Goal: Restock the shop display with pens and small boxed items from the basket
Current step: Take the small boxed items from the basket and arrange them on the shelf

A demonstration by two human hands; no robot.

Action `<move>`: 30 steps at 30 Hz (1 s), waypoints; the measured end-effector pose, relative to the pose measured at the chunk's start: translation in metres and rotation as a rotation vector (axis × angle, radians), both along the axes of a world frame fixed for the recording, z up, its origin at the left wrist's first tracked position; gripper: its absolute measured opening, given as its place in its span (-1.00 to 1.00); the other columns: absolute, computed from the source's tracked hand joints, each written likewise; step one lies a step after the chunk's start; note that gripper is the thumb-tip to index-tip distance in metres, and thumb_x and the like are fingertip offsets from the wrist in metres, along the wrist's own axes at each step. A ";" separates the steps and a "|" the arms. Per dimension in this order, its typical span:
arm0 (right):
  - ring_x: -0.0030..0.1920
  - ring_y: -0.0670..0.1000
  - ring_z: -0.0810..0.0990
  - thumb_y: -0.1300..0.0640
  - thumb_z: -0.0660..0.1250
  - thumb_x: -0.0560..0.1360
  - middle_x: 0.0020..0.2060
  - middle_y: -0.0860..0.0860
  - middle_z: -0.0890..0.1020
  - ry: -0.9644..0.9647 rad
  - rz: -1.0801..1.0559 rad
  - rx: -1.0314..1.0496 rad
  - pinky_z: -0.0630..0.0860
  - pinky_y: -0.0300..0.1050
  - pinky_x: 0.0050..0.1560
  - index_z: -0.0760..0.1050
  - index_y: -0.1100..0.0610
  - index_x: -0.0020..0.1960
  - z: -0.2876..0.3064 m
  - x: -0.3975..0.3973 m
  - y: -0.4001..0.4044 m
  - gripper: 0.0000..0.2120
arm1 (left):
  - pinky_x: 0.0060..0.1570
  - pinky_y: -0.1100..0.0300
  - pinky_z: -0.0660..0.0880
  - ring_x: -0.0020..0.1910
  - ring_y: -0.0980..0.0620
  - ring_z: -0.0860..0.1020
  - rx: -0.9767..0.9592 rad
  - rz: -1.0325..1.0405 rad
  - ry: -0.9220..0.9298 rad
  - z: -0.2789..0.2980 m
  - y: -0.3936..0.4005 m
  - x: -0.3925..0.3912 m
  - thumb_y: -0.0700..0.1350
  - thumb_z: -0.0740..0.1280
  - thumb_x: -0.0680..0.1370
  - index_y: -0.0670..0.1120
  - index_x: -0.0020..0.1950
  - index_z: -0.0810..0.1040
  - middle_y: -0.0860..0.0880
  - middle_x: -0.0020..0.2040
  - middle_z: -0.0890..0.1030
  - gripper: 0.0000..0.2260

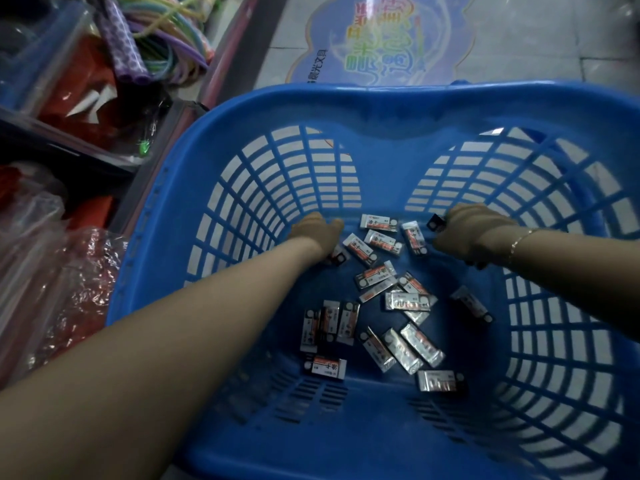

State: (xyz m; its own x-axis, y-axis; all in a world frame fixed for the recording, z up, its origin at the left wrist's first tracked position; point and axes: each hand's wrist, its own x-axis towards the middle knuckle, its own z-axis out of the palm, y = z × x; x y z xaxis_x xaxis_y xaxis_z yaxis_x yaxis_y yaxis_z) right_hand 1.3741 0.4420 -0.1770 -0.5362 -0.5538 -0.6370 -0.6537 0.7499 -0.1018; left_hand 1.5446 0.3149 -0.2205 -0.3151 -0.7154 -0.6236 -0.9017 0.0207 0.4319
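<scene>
A big blue plastic basket (pixel 263 109) with slotted walls fills the view. Several small white boxed items (pixel 408 301) with red and black print lie scattered on its floor. My left hand (pixel 317 233) reaches down to the far left of the pile, fingers curled over a box (pixel 337 258) that peeks out beneath it. My right hand (pixel 474 230), with a bracelet at the wrist, is at the far right of the pile and grips small boxes; a dark box end (pixel 435 222) sticks out of its fingers.
Left of the basket stands a shop shelf (pixel 114 188) with clear bins of red packaged goods (pixel 86 95), plastic-wrapped items (pixel 52 271) and coloured skipping ropes (pixel 162 39). A large floor sticker (pixel 381 39) lies on the tiled floor beyond the basket.
</scene>
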 end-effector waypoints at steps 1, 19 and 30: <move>-0.35 -0.03 0.48 0.02 0.29 0.51 -0.25 0.05 0.49 0.005 0.016 -0.080 0.35 -0.24 -0.46 0.34 0.14 -0.17 -0.005 0.003 0.001 -0.78 | 0.09 0.04 0.48 0.13 -0.21 0.53 0.100 0.165 0.119 0.001 -0.001 -0.003 0.04 0.17 0.58 -0.24 0.34 0.37 -0.22 0.19 0.53 -0.55; 0.46 0.29 0.19 0.20 0.22 0.54 0.51 0.30 -0.05 -0.025 0.050 -0.033 0.24 0.04 0.39 -0.15 0.24 0.53 -0.014 0.043 -0.005 -0.28 | -0.05 0.01 0.40 0.22 -0.20 0.48 -0.283 -0.747 -0.197 0.008 0.029 0.002 0.00 0.20 0.61 -0.11 0.42 0.22 -0.11 0.47 0.26 -0.57; -0.59 -0.03 0.25 0.39 0.03 0.09 -0.62 0.01 0.29 -1.211 -1.283 -0.459 0.20 -0.28 -0.46 0.29 0.13 -0.62 0.282 0.106 0.024 -0.77 | -0.62 0.39 0.22 -0.63 0.17 0.30 0.448 0.903 0.690 0.309 0.082 0.087 -0.07 0.20 0.57 -0.13 -0.21 0.51 0.06 -0.54 0.38 -0.78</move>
